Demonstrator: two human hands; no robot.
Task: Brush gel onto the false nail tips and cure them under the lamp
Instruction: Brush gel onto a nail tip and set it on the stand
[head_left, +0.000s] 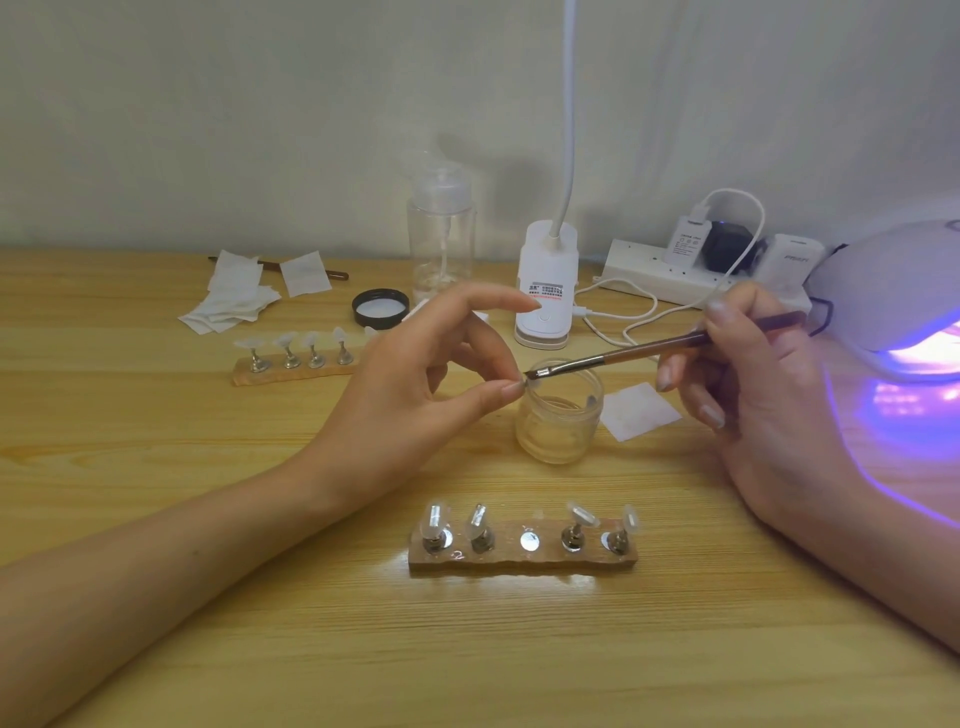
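My left hand (415, 379) pinches a small clear nail tip (535, 385) between thumb and finger, just above the open glass gel jar (558, 415). My right hand (748, 384) grips a brown-handled brush (649, 348), and its bristles touch the pinched tip. A wooden stand (522, 553) near me carries several tips on metal pegs, with its middle spot bare. A second wooden stand (291, 370) with several tips lies further back on the left. The white curing lamp (893, 291) glows violet at the right edge.
The jar's black lid (380, 307), a clear pump bottle (440, 234), a white desk-lamp base (545, 291), a power strip (696, 270) with cables, and white wipes (234, 296) lie across the back of the wooden table (208, 649). One wipe (639, 410) lies right of the jar.
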